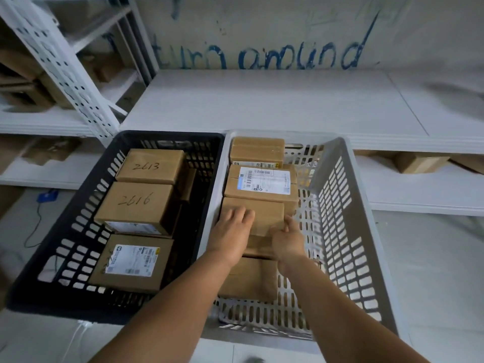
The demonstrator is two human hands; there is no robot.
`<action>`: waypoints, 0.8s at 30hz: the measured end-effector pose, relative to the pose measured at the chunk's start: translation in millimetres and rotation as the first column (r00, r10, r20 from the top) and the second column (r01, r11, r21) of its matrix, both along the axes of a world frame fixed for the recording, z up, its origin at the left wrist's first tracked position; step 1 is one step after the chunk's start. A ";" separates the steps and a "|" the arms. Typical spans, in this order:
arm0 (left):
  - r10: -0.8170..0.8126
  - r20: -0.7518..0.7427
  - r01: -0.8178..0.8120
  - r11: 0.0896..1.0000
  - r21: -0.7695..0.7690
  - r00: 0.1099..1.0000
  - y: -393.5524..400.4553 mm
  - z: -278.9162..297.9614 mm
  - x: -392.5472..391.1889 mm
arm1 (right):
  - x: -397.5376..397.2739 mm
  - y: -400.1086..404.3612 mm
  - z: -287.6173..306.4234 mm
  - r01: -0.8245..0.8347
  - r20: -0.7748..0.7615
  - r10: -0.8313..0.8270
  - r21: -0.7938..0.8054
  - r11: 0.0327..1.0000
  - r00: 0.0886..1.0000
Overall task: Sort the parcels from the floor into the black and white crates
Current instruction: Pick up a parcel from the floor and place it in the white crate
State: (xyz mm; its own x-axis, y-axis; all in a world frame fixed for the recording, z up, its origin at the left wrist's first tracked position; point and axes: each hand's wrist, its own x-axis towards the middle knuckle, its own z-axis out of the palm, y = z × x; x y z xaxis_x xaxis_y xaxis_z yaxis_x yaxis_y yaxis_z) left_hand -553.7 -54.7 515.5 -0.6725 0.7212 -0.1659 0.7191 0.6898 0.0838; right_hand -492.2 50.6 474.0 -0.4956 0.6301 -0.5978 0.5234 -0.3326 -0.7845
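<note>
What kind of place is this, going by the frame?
Probably a parcel stockroom or small warehouse. White metal shelving holds cardboard boxes. A black crate and a white crate on the floor hold labelled parcels, one marked 2616. Both hands are on a parcel in the white crate.

left hand (234,226) flat on plain brown cardboard box (258,214) | right hand (287,238) holds its near corner | box inside white plastic crate (337,205) | black plastic crate (78,213) beside it, boxes inside

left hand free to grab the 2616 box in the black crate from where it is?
Probably yes. The left hand only rests flat on a parcel in the white crate; the 2616 box sits uncovered on top, just across the crate walls.
</note>
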 end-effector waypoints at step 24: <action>0.032 0.045 -0.036 0.995 0.092 0.998 0.5 -17.3 -2.5 | -17.5 39.6 50.4 -0.148 -0.059 0.153 0.089 0.985 0.986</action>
